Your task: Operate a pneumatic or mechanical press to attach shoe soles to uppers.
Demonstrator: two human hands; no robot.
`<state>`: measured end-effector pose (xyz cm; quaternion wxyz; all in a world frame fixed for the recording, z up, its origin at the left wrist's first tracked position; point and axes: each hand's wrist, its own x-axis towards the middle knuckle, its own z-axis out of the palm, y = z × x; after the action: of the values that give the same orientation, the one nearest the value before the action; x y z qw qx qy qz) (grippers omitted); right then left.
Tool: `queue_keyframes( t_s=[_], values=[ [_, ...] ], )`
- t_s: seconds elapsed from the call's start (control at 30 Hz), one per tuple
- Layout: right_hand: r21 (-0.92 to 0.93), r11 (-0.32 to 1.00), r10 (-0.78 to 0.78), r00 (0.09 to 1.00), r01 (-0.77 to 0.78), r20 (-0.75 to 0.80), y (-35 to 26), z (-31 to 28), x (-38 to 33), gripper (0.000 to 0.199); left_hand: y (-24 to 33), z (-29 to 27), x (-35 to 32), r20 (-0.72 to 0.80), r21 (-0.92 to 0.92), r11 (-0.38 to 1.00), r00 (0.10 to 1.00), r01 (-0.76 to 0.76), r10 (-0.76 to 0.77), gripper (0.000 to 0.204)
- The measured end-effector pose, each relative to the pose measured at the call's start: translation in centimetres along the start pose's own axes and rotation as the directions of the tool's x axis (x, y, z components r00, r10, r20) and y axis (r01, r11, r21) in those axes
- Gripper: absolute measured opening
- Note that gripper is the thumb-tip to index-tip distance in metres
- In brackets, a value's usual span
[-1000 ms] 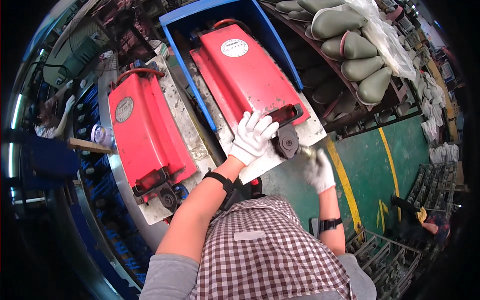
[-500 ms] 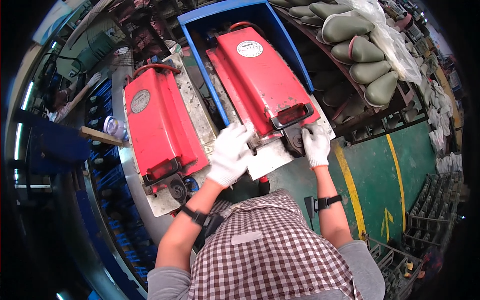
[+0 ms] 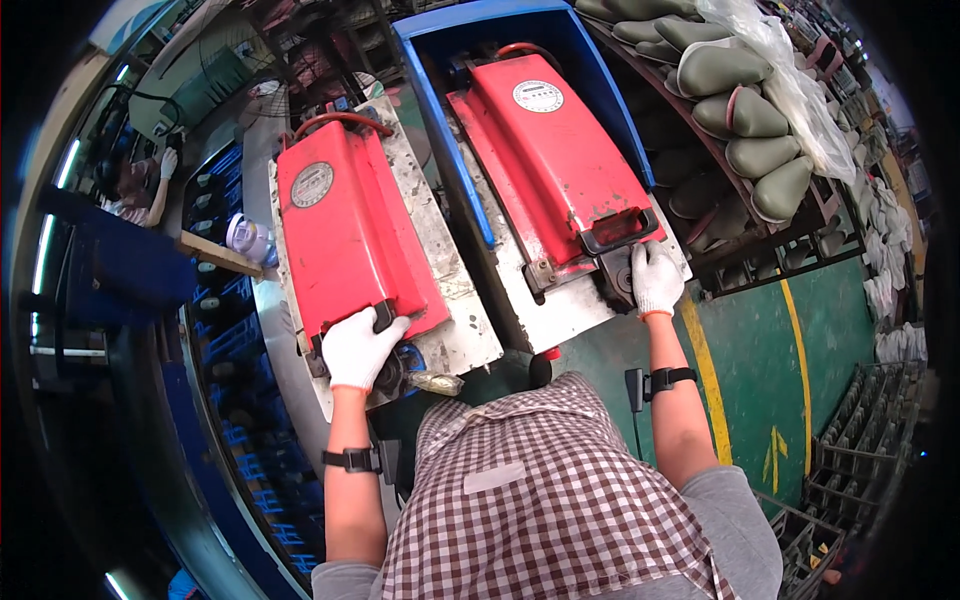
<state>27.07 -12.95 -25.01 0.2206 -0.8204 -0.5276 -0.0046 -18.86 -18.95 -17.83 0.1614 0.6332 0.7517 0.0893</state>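
My left hand (image 3: 362, 347), in a white knit glove, is closed over the black handle (image 3: 384, 316) at the near end of the left red machine cover (image 3: 350, 220). Its fingers hide most of that handle. At the near end of the right red cover (image 3: 560, 150), my gloved right hand (image 3: 656, 280) has its fingers curled in beside a black round-knobbed part (image 3: 622, 278). What those fingers grip is hidden. Just above them sits the black loop handle (image 3: 618, 234). A small beige-grey object (image 3: 436, 383), its kind unclear, lies by the left machine's near edge.
A blue bin-like housing (image 3: 470, 22) surrounds the far part of the right machine. Grey-green shoe-shaped forms (image 3: 755, 155) fill a rack at right, partly under plastic sheeting (image 3: 810, 110). A white container (image 3: 250, 238) stands at left. Farther left, another person's gloved hand (image 3: 168, 163) shows.
My left hand has moved left from between the machines onto the left cover's handle. My right hand stays by the right machine's knob. The beige-grey object now shows. The view has shifted slightly.
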Motion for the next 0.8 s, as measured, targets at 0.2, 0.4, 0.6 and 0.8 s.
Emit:
queue_keyframes(
  t_s=[0.2, 0.4, 0.6, 0.8],
  values=[
    [-0.036, 0.999, 0.039, 0.999, -0.038, 0.025, -0.4, -0.5, -0.2, 0.037, -0.1, -1.8, 1.2, 0.254, -0.033, 0.998, 0.967, 0.044, -0.034, 0.053],
    [-0.050, 0.997, 0.062, 0.997, -0.060, 0.035, -0.3, -0.4, -0.2, 0.040, -0.2, -1.7, 1.6, 0.278, 0.015, 0.999, 0.959, 0.044, -0.047, 0.046],
    [-0.064, 0.994, 0.087, 0.995, -0.084, 0.054, -0.3, -0.2, -0.2, 0.039, -1.2, -0.7, 1.7, 0.236, -0.005, 1.000, 0.972, 0.013, -0.012, 0.046],
    [-0.067, 0.995, 0.075, 0.996, -0.072, 0.048, 0.2, 0.1, -0.1, 0.038, -1.2, -0.4, 1.5, 0.181, 0.014, 1.000, 0.983, 0.008, -0.011, 0.045]
  ],
)
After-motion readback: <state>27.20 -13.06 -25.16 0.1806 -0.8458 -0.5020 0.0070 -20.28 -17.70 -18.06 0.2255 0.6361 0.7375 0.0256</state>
